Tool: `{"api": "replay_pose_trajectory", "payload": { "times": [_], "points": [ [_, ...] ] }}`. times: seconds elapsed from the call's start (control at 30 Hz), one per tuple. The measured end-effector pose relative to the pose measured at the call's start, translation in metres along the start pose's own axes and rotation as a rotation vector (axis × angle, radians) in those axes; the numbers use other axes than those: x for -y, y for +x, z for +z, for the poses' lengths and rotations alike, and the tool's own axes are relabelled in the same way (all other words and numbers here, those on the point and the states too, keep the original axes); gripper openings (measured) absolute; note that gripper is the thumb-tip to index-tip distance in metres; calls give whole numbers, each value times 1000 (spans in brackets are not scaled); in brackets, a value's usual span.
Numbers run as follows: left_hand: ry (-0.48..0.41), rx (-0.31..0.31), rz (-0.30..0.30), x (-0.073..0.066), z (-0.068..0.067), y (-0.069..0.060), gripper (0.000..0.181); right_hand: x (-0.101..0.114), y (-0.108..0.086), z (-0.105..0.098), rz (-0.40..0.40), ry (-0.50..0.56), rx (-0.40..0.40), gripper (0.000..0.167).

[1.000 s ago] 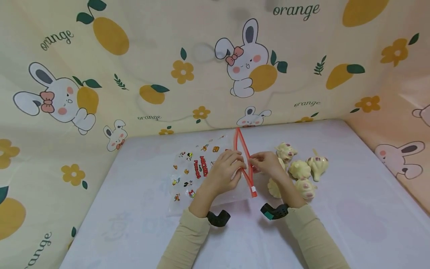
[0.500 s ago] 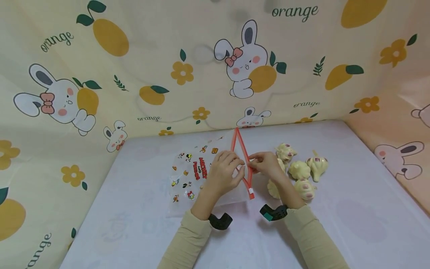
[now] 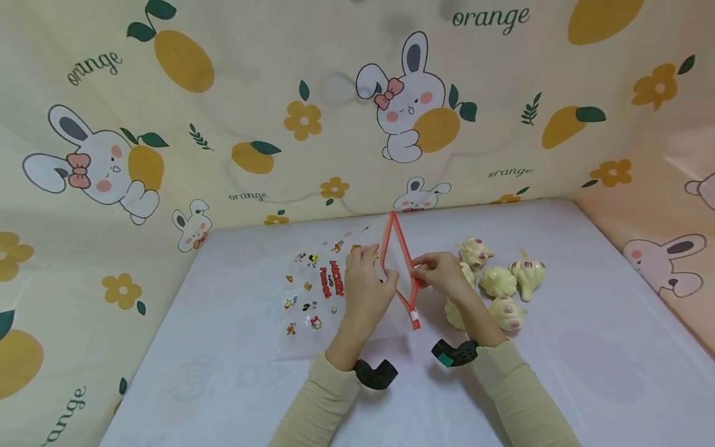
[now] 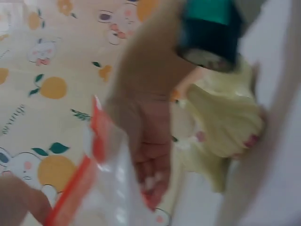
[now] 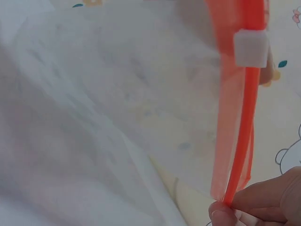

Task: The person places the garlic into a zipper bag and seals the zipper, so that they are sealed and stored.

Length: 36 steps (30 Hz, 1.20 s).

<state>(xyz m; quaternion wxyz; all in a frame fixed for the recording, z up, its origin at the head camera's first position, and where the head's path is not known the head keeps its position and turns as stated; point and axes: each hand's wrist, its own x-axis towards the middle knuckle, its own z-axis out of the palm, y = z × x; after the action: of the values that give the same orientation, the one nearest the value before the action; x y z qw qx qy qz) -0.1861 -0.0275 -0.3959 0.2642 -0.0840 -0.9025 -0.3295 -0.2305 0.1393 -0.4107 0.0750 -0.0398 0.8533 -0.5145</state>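
Clear plastic zip bag [image 3: 318, 304], printed with cartoon figures, lies on a white table [image 3: 223, 310], its mouth parted at the right; red rim [image 3: 403, 242], white slider [image 3: 414, 315] at the near end. Right hand [image 3: 444, 273] pinches the rim's right side. Left hand [image 3: 365, 288] is at the left side, fingers loosely spread, thumb apart. Cream garlic bulbs [image 3: 499, 282] cluster just beside the right hand.

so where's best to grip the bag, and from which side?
Red rim, I'd say, from the right: pinch one edge, as the right hand does. The rim is a narrow strip spread into a diamond at the bag's right end; the thin body spreads leftward, offering little to pinch.
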Motion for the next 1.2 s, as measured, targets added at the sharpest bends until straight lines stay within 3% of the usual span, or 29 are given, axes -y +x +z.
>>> {"api": "replay_pose_trajectory", "payload": {
  "times": [0.1,0.3,0.87,1.0,1.2],
  "points": [
    [19,-16,-96,-5,-5,3,32,1,-1,1,12,-3,-7,26],
    [-48,13,-139,-7,-14,8,20,1,-1,1,29,-5,-16,24],
    [-311,-177,-93,3,-39,26,13,1,-4,-10,40,24,-49,19],
    [-412,-199,-127,6,-46,29,14,0,-3,-14,62,48,-54,19],
    [-680,-132,-209,20,-53,34,19,-2,-4,-24,103,38,-57,22]
  ]
}}
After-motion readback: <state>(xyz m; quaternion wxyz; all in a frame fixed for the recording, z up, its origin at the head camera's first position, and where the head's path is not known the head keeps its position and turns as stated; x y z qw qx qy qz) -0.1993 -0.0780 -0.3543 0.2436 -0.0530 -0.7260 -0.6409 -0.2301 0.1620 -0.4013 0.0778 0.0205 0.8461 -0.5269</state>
